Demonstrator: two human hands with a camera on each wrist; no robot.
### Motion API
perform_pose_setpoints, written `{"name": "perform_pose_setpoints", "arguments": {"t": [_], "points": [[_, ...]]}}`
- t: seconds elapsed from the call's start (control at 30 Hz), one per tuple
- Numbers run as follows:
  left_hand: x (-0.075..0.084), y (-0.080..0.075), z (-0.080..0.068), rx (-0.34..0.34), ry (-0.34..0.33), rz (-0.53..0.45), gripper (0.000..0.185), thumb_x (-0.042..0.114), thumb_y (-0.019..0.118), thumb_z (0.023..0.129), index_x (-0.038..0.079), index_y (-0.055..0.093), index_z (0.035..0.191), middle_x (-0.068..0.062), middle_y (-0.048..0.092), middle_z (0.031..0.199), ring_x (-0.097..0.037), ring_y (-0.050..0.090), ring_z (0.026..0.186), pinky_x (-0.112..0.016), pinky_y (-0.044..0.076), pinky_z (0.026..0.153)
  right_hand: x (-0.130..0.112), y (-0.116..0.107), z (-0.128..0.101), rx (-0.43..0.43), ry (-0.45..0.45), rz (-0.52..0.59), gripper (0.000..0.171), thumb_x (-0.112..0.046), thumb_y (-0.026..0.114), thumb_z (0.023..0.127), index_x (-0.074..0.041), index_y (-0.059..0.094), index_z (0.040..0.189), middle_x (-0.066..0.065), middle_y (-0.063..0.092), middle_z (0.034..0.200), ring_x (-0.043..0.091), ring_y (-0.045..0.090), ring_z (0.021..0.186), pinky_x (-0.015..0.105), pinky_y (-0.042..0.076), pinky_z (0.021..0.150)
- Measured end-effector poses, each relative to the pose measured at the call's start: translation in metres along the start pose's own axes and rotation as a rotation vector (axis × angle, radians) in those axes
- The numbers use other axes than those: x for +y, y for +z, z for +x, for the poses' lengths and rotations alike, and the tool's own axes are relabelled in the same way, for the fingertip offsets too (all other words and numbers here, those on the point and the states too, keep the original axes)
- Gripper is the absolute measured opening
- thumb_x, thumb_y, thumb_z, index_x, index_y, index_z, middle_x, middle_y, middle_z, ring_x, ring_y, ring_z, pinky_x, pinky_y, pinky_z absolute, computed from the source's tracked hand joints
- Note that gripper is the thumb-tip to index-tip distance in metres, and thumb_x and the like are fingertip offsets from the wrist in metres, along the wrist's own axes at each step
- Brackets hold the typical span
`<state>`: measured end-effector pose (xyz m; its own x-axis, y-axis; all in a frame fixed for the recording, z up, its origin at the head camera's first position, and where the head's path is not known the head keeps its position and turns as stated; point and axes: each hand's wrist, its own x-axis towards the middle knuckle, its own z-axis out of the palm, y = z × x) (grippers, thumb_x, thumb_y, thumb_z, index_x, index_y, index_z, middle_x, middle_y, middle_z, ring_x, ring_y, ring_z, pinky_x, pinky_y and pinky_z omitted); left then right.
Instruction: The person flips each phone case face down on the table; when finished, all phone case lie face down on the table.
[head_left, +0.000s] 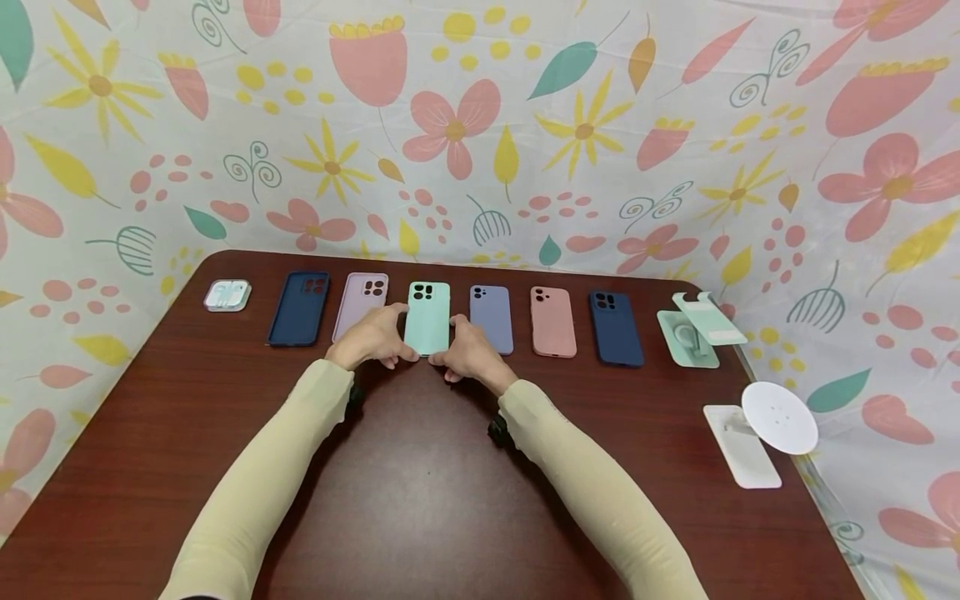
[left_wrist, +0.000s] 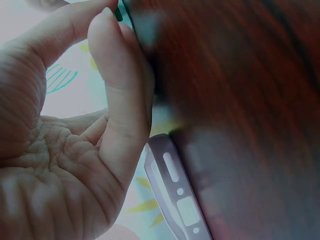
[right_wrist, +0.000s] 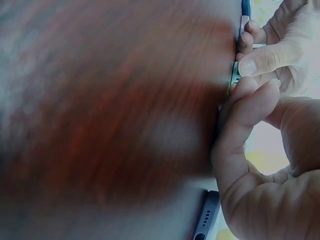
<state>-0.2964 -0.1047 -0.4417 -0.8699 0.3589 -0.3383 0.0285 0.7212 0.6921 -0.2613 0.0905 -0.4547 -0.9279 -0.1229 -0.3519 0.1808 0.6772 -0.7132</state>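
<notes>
A mint green phone case lies face down in the middle of a row of cases on the dark wooden table. My left hand pinches its lower left edge and my right hand pinches its lower right corner. In the left wrist view my curled fingers reach a sliver of the mint case, with the lilac case beside them. In the right wrist view my fingers press the thin edge of the mint case, where the other hand's fingertips also sit.
The row also holds a navy case, a lilac case, a lavender case, a salmon case and another navy case. A small clear box sits far left. A mint stand and a white stand are at the right.
</notes>
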Motion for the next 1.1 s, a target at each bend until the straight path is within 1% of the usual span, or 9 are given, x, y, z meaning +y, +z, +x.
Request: {"name": "perform_pose_setpoints", "arguments": {"t": [0.2, 0.33, 0.43, 0.57, 0.7, 0.87, 1.0, 1.1], "points": [[-0.002, 0.0, 0.0, -0.003, -0.011, 0.005, 0.105, 0.01, 0.092, 0.086, 0.002, 0.029, 0.17, -0.011, 0.072, 0.078, -0.011, 0.068, 0.053, -0.027, 0.065, 0.061, -0.001, 0.001, -0.001, 0.007, 0.0, -0.003, 0.091, -0.018, 0.084, 0.098, -0.004, 0.029, 0.169, 0.007, 0.07, 0.067, 0.012, 0.064, 0.046, 0.029, 0.061, 0.053], [-0.003, 0.0, -0.001, -0.006, -0.014, 0.0, 0.106, 0.012, 0.091, 0.087, 0.003, 0.028, 0.171, -0.01, 0.072, 0.076, -0.012, 0.069, 0.055, -0.028, 0.065, 0.062, -0.001, 0.001, -0.003, 0.008, -0.002, 0.001, 0.093, -0.02, 0.084, 0.098, -0.004, 0.028, 0.17, 0.007, 0.071, 0.068, 0.013, 0.064, 0.047, 0.03, 0.062, 0.055], [-0.004, -0.001, -0.003, -0.006, -0.002, -0.009, 0.107, 0.013, 0.092, 0.086, 0.004, 0.028, 0.171, -0.01, 0.072, 0.076, -0.013, 0.069, 0.056, -0.029, 0.065, 0.063, 0.0, 0.0, -0.004, 0.005, -0.005, 0.01, 0.094, -0.023, 0.084, 0.098, -0.004, 0.027, 0.17, 0.007, 0.072, 0.068, 0.013, 0.066, 0.048, 0.03, 0.062, 0.057], [-0.008, -0.004, -0.006, -0.012, 0.037, -0.024, 0.106, 0.014, 0.091, 0.087, 0.004, 0.028, 0.171, -0.009, 0.074, 0.08, -0.014, 0.07, 0.057, -0.029, 0.066, 0.064, 0.003, -0.002, -0.005, -0.003, -0.001, 0.038, 0.094, -0.027, 0.083, 0.099, -0.005, 0.026, 0.17, 0.007, 0.07, 0.066, 0.014, 0.067, 0.049, 0.03, 0.062, 0.057], [-0.012, -0.008, -0.011, -0.018, 0.061, -0.038, 0.104, 0.015, 0.091, 0.088, 0.004, 0.03, 0.171, -0.011, 0.074, 0.085, -0.014, 0.07, 0.058, -0.03, 0.066, 0.064, 0.004, -0.003, -0.006, -0.001, -0.007, 0.046, 0.095, -0.03, 0.082, 0.099, -0.006, 0.025, 0.171, 0.007, 0.07, 0.064, 0.015, 0.066, 0.048, 0.03, 0.061, 0.056], [-0.02, -0.016, -0.016, -0.012, 0.072, -0.021, 0.104, 0.017, 0.091, 0.088, 0.004, 0.029, 0.171, -0.011, 0.074, 0.084, -0.015, 0.07, 0.058, -0.029, 0.065, 0.065, 0.001, -0.003, -0.01, 0.026, -0.041, 0.029, 0.093, -0.03, 0.083, 0.099, -0.007, 0.027, 0.17, 0.008, 0.072, 0.066, 0.016, 0.067, 0.05, 0.031, 0.06, 0.054], [-0.025, -0.024, -0.024, -0.012, 0.055, -0.016, 0.104, 0.018, 0.091, 0.089, 0.004, 0.028, 0.171, -0.01, 0.072, 0.08, -0.014, 0.07, 0.057, -0.03, 0.066, 0.065, -0.004, -0.001, -0.013, 0.057, -0.081, 0.026, 0.093, -0.032, 0.084, 0.098, -0.008, 0.029, 0.169, 0.008, 0.073, 0.07, 0.019, 0.068, 0.052, 0.031, 0.058, 0.054], [-0.031, -0.031, -0.03, 0.002, 0.034, -0.005, 0.104, 0.02, 0.09, 0.09, 0.006, 0.028, 0.172, -0.01, 0.073, 0.077, -0.017, 0.071, 0.057, -0.03, 0.065, 0.066, -0.007, 0.002, -0.014, 0.074, -0.107, 0.03, 0.094, -0.033, 0.085, 0.097, -0.008, 0.03, 0.169, 0.008, 0.074, 0.071, 0.02, 0.069, 0.053, 0.032, 0.058, 0.055]]}}
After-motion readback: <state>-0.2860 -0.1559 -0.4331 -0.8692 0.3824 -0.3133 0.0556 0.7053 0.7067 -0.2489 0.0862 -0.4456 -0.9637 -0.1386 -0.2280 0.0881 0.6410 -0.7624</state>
